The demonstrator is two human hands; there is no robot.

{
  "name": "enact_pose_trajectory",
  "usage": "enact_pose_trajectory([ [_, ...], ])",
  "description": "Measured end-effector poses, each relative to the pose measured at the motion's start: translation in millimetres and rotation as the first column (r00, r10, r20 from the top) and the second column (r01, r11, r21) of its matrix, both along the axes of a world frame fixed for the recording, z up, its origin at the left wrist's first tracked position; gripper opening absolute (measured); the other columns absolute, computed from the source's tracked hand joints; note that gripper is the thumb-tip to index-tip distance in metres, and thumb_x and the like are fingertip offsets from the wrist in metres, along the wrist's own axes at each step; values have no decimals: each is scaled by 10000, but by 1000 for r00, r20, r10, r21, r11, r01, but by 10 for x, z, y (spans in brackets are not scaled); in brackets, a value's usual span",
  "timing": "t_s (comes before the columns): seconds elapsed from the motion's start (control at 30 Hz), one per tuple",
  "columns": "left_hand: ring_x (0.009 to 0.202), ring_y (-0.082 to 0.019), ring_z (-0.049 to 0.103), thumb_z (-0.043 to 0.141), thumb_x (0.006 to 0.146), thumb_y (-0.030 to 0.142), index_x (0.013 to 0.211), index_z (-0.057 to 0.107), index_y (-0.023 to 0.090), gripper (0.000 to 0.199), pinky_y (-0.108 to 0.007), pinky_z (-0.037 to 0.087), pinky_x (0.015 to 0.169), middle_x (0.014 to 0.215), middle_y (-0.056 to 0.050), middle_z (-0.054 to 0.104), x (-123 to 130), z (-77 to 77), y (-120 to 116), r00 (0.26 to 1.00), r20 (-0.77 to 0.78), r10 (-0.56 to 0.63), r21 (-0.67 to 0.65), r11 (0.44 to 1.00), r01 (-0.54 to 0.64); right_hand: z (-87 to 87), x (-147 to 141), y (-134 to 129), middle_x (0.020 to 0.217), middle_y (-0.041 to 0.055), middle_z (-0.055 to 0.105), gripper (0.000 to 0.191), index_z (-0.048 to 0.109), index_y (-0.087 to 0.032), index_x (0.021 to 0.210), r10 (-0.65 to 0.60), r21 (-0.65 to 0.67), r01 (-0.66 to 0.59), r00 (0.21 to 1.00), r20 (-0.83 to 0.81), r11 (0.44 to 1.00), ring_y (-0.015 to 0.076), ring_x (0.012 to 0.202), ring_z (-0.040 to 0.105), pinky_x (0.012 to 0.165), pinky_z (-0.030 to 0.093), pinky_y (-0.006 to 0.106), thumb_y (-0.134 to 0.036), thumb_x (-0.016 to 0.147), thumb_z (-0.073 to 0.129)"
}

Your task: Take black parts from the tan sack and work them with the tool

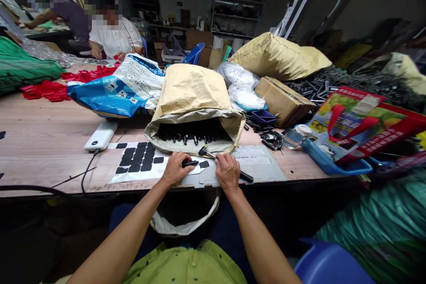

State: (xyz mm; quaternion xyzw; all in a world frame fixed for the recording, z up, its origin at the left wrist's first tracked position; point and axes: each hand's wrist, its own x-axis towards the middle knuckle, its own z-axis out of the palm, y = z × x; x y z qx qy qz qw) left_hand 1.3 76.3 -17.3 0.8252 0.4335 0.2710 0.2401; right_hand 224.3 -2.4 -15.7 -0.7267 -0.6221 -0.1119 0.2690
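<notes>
My left hand (pixel 175 169) is closed on a small black pen-shaped piece (pixel 190 163), low over the table's front edge. In my right hand (pixel 228 172) is a small hammer (pixel 246 177); its head points left, near the black piece, and its dark handle sticks out to the right. Beneath both hands lies a flat grey board (pixel 259 164). Just beyond them a tan sack (pixel 195 91) lies with its mouth towards me, several black pieces (pixel 185 139) showing inside. Left of my left hand is a white sheet with black square stickers (pixel 135 159).
A white power bank (pixel 100 136) with a cable lies left. Right stand a cardboard box (pixel 282 102), a clear jar (pixel 296 136) and a blue tray (pixel 336 166) under a red bag. An open sack (pixel 183 230) hangs below the edge. Two people sit back left.
</notes>
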Motion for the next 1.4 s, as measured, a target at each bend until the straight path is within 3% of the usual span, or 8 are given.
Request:
enact_pose_trajectory([
  [0.27,966,-237,536,781,773,345,978,742,247,230,-364,414,872,952,-24,691,28,-3,20,999,-16,30,-55,998,-30,236,-200,-260,982,52,679,308,680,-247,1229,100,68,-91,985,-144,994,186,927,602,822,413,259,-233,1018,457],
  [0.53,971,-238,534,782,772,350,974,756,264,221,-365,409,866,941,-22,687,50,11,8,998,-25,57,-78,995,-58,225,-293,-429,891,44,673,299,716,-262,1173,117,28,-114,987,-110,993,176,848,605,762,415,251,-186,988,494],
  [0.7,976,-240,530,789,776,352,979,745,261,226,-363,400,866,946,-21,681,47,21,8,998,-35,49,-72,996,-52,297,-378,-396,930,56,673,317,702,-258,1216,128,46,-124,986,-104,991,186,876,605,793,424,265,-202,1005,472],
  [0.87,953,-245,520,782,778,411,900,720,229,228,-359,402,840,914,-32,654,45,52,4,995,-85,52,-57,997,-57,248,-452,-356,922,48,675,305,697,-267,1220,194,3,-195,975,-104,981,187,879,601,789,417,264,-217,1005,488],
  [1.1,993,-251,538,769,763,304,943,731,238,196,-373,414,885,958,-26,689,33,49,6,998,-38,41,-77,996,-44,278,-229,-103,952,51,680,257,717,-245,1146,129,50,-125,986,-103,991,200,907,579,835,397,293,-236,996,510],
  [1.4,1002,-236,536,663,879,336,1061,748,250,219,-377,411,924,1051,-17,727,-6,-7,42,1000,31,-2,-107,994,6,30,-71,143,932,37,651,184,724,-249,1054,109,2,-109,994,-14,994,208,917,507,808,332,312,-197,929,600],
])
